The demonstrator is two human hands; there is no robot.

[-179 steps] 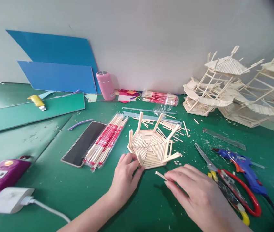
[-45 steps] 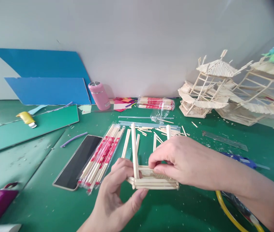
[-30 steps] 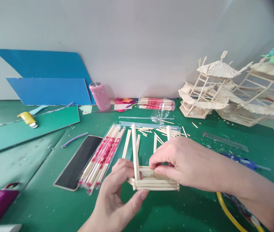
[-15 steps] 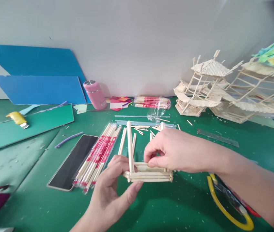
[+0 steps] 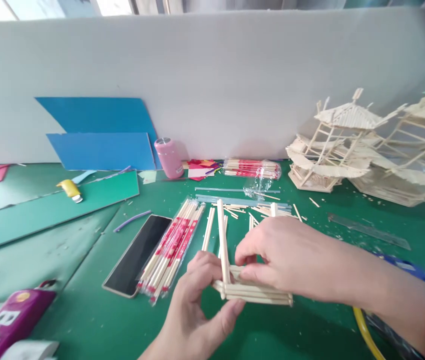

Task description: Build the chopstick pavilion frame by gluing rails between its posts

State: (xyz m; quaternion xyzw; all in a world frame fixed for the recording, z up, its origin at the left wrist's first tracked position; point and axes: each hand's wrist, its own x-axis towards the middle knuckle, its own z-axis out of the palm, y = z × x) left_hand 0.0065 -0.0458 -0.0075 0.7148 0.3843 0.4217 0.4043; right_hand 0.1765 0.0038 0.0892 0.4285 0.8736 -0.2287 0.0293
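Note:
My left hand (image 5: 201,307) grips the near left corner of a small frame of pale wooden sticks (image 5: 259,294), thumb below and fingers behind. The frame has a low base of stacked sticks, and upright posts (image 5: 222,240) rise from its corners. My right hand (image 5: 282,252) reaches in from the right, its thumb and forefinger pinched together low inside the base. Whatever lies between those fingertips is hidden. The same hand covers much of the frame's right side. Behind the frame, cut stick pieces (image 5: 240,206) and pale blue glue sticks (image 5: 235,200) lie on the green table (image 5: 95,325).
Wrapped chopsticks (image 5: 172,245) overlap a phone (image 5: 137,255) to the left. A purple tool (image 5: 20,320) lies at lower left and a yellow-handled tool (image 5: 366,335) at lower right. At the back stand a pink flask (image 5: 169,159), blue boards (image 5: 103,150) and stick pavilions (image 5: 332,145).
The camera view has shifted left and tilted up, so everything appears lower and further right. My left hand keeps its grip on the frame, while my right hand stays pinched inside it.

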